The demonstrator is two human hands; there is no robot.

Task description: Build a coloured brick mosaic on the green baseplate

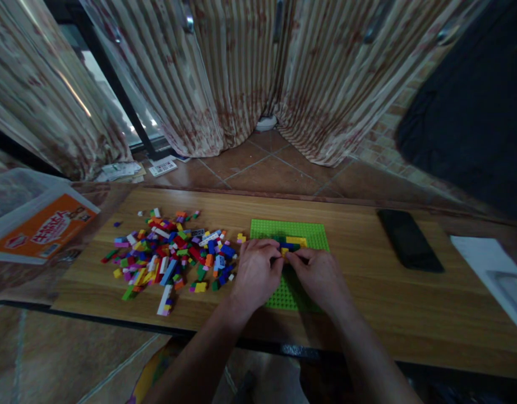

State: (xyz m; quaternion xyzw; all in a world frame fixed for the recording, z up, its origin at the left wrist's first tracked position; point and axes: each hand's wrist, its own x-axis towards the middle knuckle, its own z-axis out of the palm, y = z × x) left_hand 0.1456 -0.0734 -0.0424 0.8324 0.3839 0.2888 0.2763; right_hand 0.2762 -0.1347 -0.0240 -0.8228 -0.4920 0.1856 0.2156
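Left hand (255,270) and right hand (318,272) pinch small yellow and blue plastic bricks (290,244) together on the green studded baseplate (309,232), frame centre; uneven pressure may pop them loose

Brick pile (170,252) left of baseplate (309,233); phone (410,240) right.

orange box label (52,227), lettering perhaps too blurred to read

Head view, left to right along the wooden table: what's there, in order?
Clear plastic box with orange label → pile of loose multicoloured plastic bricks → left hand → right hand, both over the green studded baseplate → black phone → white paper sheet.
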